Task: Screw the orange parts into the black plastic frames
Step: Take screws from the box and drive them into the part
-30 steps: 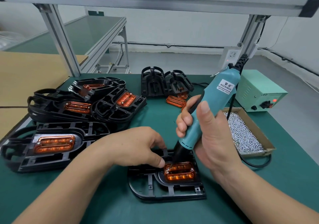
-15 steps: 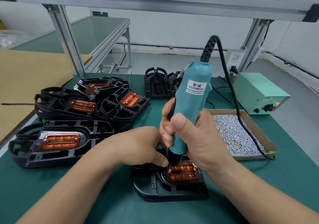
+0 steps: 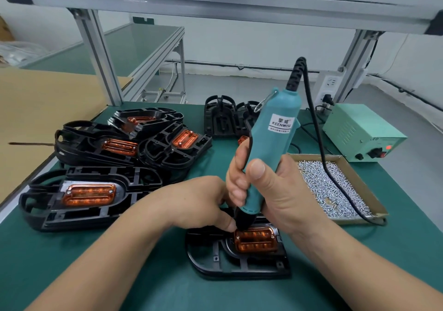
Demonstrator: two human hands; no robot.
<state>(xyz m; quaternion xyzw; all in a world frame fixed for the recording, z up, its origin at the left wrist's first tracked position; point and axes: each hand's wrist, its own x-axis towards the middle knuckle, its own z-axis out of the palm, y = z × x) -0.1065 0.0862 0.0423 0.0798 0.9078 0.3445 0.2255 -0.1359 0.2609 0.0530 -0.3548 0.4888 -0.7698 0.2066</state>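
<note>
Currently gripping the teal electric screwdriver (image 3: 273, 143) in the right hand (image 3: 271, 190), with fingers curled round the far side of the barrel and thumb laid up the near side. Holding it close to upright, leaning slightly right at the top, with its black nose set down at the upper left corner of the orange part (image 3: 256, 240); cannot see the bit itself.

Steadying with the left hand (image 3: 201, 205), knuckles up, fingers curled under and hidden, thumb tip right against the driver's nose at that same corner. Cannot tell whether pinching a screw there or only pressing on the plastic.

Can see the orange part seated in the recess of a black frame (image 3: 227, 260), lying flat on the green mat (image 3: 167, 286) nearest the body, between the two forearms, with small screw heads showing at its left and right ends.

Also to note:
- to the left, another fitted frame (image 3: 134, 179) lying flat, with a loose pile of frames (image 3: 96, 140) behind it
- just beside the right hand, a cardboard tray (image 3: 364, 186) full of silver screws (image 3: 318, 186), crossed by the driver's black cable (image 3: 318, 138)
- behind the tray, a pale green power box (image 3: 359, 131) with a red light lit
</note>
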